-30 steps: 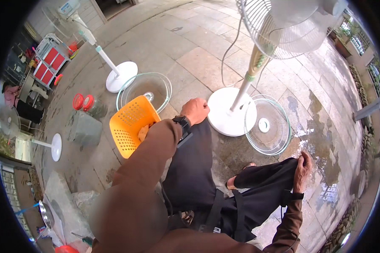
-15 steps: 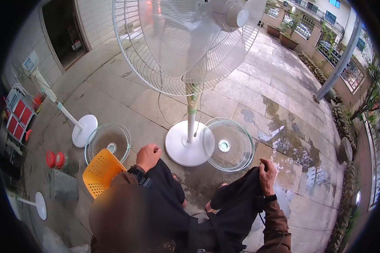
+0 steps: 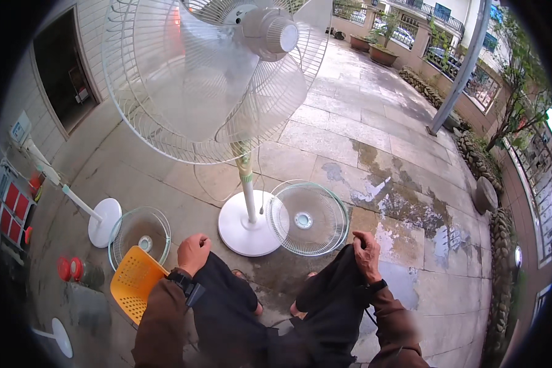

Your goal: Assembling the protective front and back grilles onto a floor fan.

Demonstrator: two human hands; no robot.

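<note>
My left hand [image 3: 194,254] rests on my left knee with its fingers curled in, and no object shows in it. On the other knee lies my right hand [image 3: 366,255], its fingers loosely bent and apart, holding nothing. In front of me stands a white pedestal fan [image 3: 251,224] with its translucent blades [image 3: 211,61] uncovered at the front and a wire rear guard [image 3: 119,101] behind them. A round wire fan guard [image 3: 325,230] lies on the floor, overlapping the right side of the fan's base. Neither hand touches the fan or the guard.
An orange perforated plastic chair [image 3: 135,276] stands beside my left arm, near a second wire guard [image 3: 165,230]. Another fan stand [image 3: 105,224] is farther left, near red-lidded jars [image 3: 91,273]. Wet patches [image 3: 411,211] mark the paving at right, before a metal post [image 3: 463,70].
The view has shifted, so the fan, guards and chair sit farther left in it. Both hands remain on the knees.
</note>
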